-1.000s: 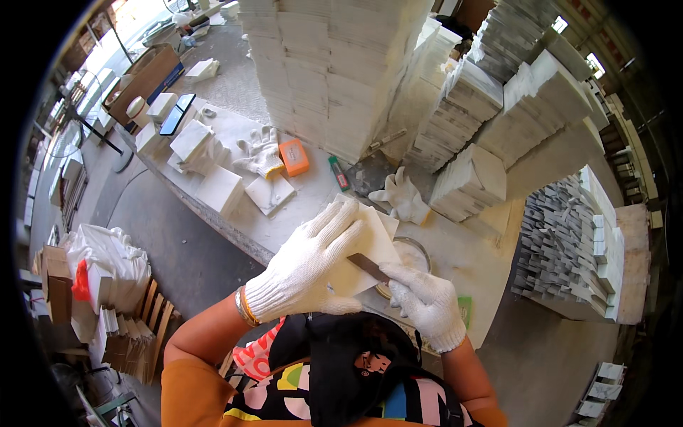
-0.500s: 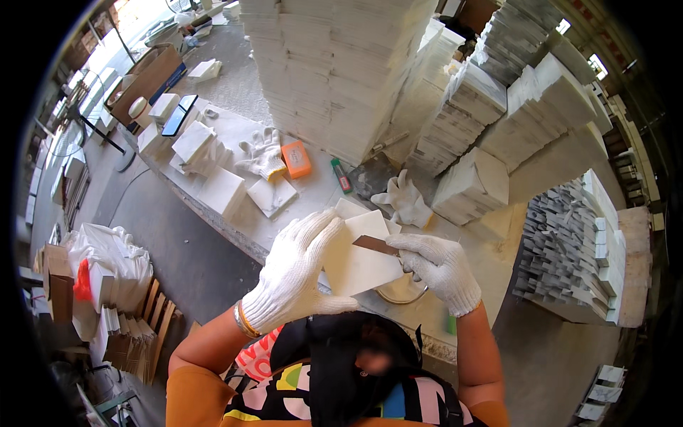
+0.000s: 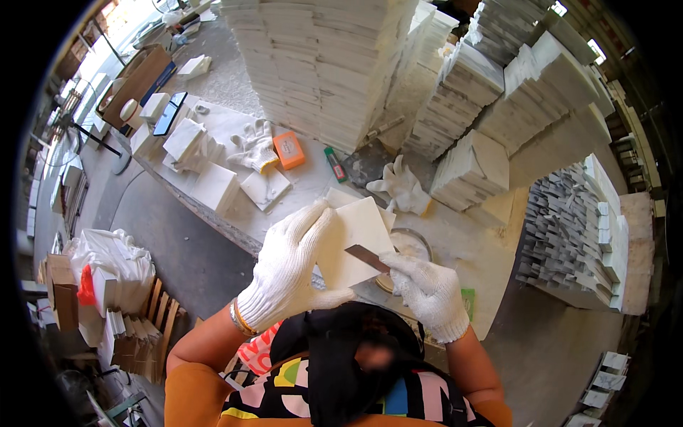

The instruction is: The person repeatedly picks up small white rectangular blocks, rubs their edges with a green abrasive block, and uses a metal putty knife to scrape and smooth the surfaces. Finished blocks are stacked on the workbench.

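Note:
My left hand, in a white knit glove, grips a square white stone tile by its left side, thumb below and fingers above. The tile is tilted over the table edge. In my gloved right hand is a thin, flat, brownish-grey blade, like a scraper, pinched between thumb and fingers. It lies against the lower right part of the tile's face. Whether it has a handle is hidden by the glove. A round, shallow dish sits partly behind the right hand.
Loose white gloves, an orange box and a green-and-red small box lie on the table beyond my hands. Tall stacks of stone tiles rise behind. Small tiles and a phone are at left, grey strips at right.
My right hand and the blade have moved down and slightly toward me across the tile. The tile has turned a little in my left hand, and more of the dish shows.

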Tool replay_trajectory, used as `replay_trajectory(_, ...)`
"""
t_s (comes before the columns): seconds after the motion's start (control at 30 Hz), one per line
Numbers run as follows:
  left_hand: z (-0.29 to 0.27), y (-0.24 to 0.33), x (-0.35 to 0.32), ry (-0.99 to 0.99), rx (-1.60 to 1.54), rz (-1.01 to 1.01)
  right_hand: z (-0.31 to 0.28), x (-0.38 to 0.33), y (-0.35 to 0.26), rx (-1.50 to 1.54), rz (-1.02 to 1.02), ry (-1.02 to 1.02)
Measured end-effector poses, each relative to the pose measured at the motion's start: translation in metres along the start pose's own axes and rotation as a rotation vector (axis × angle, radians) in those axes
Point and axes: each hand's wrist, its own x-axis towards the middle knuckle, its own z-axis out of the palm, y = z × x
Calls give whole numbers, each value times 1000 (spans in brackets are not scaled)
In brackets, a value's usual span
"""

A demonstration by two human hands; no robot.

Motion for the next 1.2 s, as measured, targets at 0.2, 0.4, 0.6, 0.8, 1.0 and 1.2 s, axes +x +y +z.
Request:
replay_trajectory(0.2,-1,4,3,10,21,-4,16,-8,-3,-12,-23,4)
replay_trajectory(0.4,0,10,-3,15,48,-69,6,0,-3,-21,73,49)
replay_trajectory(0.6,0,15,-8,34,92,-98,21,-15,-18,105,23,-144)
replay_trajectory(0.8,-21,26,-22,-179,125,-161,-14,-27,-7,636,578,184)
replay_trajectory(1.0,-36,38,-11,-128,260,-58,-13,-39,0,678,562,343)
replay_trajectory(1.2,-20,50,1,-207,-153,59,0,-38,-37,634,384,50)
